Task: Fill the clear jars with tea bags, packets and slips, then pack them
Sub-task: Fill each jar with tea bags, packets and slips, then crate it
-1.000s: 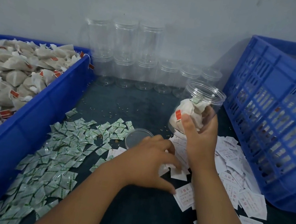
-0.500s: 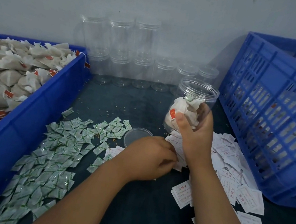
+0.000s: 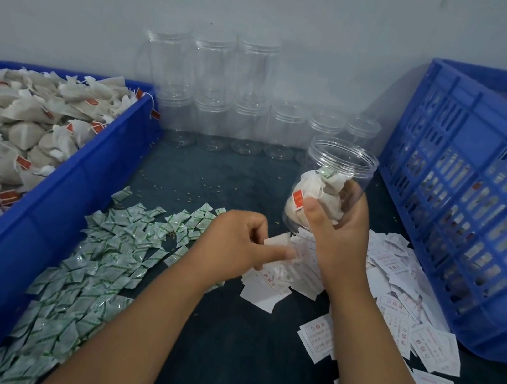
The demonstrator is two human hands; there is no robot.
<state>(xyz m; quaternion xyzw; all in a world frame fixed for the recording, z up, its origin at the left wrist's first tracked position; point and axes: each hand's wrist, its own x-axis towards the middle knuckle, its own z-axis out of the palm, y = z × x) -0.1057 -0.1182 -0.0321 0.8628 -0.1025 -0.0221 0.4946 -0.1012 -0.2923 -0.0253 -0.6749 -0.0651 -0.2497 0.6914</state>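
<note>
Clear jar (image 3: 339, 158): open-mouthed, tilted, part filled with tea bags (image 3: 321, 192). It stood right of the tabletop's (image 3: 230, 362) centre, base at the slip pile (image 3: 397, 279); whether it rested there could not be told.

Right grip (image 3: 337, 240): thumb and fingers were wrapped round the jar's lower body.

Left grip (image 3: 234, 245): curled fingers pinched one white slip (image 3: 278, 240) just beside the jar's base.

Slip pile: spread toward the right edge.

Green-and-white packets (image 3: 104, 255): a loose heap ran from centre to the near-left corner.

Blue bin (image 3: 57, 195): lay along the left edge, heaped with loose tea bags (image 3: 7, 138).

Empty jars (image 3: 245, 125): stood in two tiers at the far edge.

Blue slatted crate (image 3: 473, 208): sat at the right edge.
</note>
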